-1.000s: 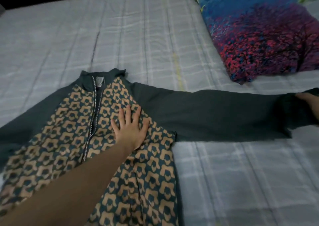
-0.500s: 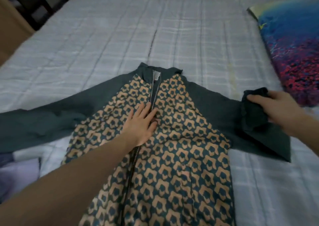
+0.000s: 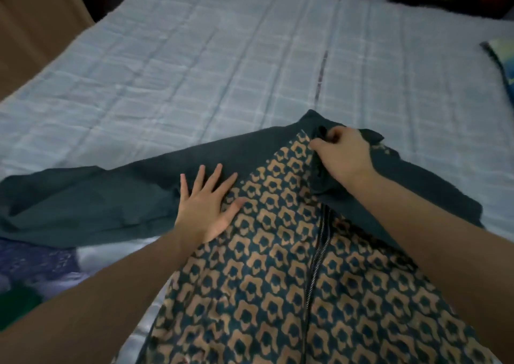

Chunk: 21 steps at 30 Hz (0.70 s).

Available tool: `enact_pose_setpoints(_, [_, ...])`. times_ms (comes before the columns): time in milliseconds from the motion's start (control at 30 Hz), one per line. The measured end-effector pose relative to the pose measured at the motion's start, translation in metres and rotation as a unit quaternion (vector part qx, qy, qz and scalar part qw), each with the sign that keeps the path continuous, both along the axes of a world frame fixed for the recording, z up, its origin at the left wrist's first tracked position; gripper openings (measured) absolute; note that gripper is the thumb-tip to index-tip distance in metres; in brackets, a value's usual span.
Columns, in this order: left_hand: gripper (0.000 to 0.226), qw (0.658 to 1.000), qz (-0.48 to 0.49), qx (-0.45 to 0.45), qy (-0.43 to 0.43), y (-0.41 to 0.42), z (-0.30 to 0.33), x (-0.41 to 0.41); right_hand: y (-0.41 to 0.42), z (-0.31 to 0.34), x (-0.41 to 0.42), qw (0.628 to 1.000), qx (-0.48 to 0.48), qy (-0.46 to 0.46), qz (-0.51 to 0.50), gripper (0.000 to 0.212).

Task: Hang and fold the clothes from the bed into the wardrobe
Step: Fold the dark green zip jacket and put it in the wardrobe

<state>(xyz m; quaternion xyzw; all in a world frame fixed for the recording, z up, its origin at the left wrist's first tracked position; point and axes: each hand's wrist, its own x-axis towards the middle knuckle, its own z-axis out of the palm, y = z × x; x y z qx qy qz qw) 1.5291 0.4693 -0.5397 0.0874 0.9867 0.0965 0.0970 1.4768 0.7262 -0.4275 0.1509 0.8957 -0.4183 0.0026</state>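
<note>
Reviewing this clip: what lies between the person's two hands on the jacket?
In the head view, only jacket fabric: the patterned front panel spans from the flat left hand to the right hand, which grips the folded-over dark sleeve near the collar.

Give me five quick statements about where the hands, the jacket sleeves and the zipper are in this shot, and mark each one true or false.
1. The left hand lies flat and open on the jacket. True.
2. The right hand rests empty on the bed sheet. False: it is closed on the dark sleeve fabric, brought over near the collar.
3. The left sleeve lies stretched out on the bed. True.
4. The jacket hangs on a hanger. False: it lies spread on the bed.
5. The zipper runs down the middle of the patterned front. True.
</note>
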Motion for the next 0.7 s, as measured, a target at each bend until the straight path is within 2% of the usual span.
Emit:
enact_pose_setpoints(100, [0.073, 1.0, -0.018, -0.015, -0.006, -0.023, -0.015, -0.011, -0.056, -0.024, -0.028, 0.998, 0.005, -0.041, 0.038, 0.036])
enact_pose_setpoints(233, [0.069, 0.999, -0.031, -0.032, 0.027, -0.032, -0.03, -0.012, -0.106, -0.062, -0.035, 0.987, 0.038, -0.109, 0.112, 0.048])
enact_pose_setpoints(267, [0.069, 0.998, -0.032, -0.034, 0.035, -0.031, -0.033, -0.012, -0.112, -0.071, -0.03, 0.982, 0.076, -0.109, 0.134, 0.047])
enact_pose_setpoints(367, [0.07, 0.998, -0.035, -0.022, 0.043, -0.032, -0.038, -0.012, -0.115, -0.098, -0.01, 0.949, 0.285, -0.004, 0.132, 0.033])
enact_pose_setpoints(400, [0.07, 0.998, -0.039, -0.022, 0.038, -0.033, -0.039, -0.012, -0.114, -0.104, -0.001, 0.939, 0.313, 0.001, 0.143, 0.04])
enact_pose_setpoints(500, [0.07, 0.998, -0.052, -0.023, 0.009, -0.034, -0.035, -0.015, -0.109, -0.126, 0.016, 0.926, 0.305, -0.082, 0.209, 0.055])
enact_pose_setpoints(567, [0.065, 0.997, -0.058, 0.023, -0.035, -0.036, -0.029, -0.018, -0.108, -0.132, 0.014, 0.92, 0.31, -0.112, 0.213, 0.056])
enact_pose_setpoints(633, [0.055, 0.983, -0.051, 0.153, -0.086, -0.048, -0.016, -0.021, -0.111, -0.124, 0.009, 0.914, 0.315, -0.145, 0.208, 0.057])
enact_pose_setpoints(667, [0.05, 0.968, -0.042, 0.233, -0.085, -0.06, -0.007, -0.022, -0.112, -0.118, 0.007, 0.909, 0.328, -0.155, 0.207, 0.057])
enact_pose_setpoints(700, [0.045, 0.958, -0.037, 0.283, -0.043, -0.078, 0.003, -0.019, -0.115, -0.112, 0.006, 0.902, 0.353, -0.145, 0.202, 0.058])
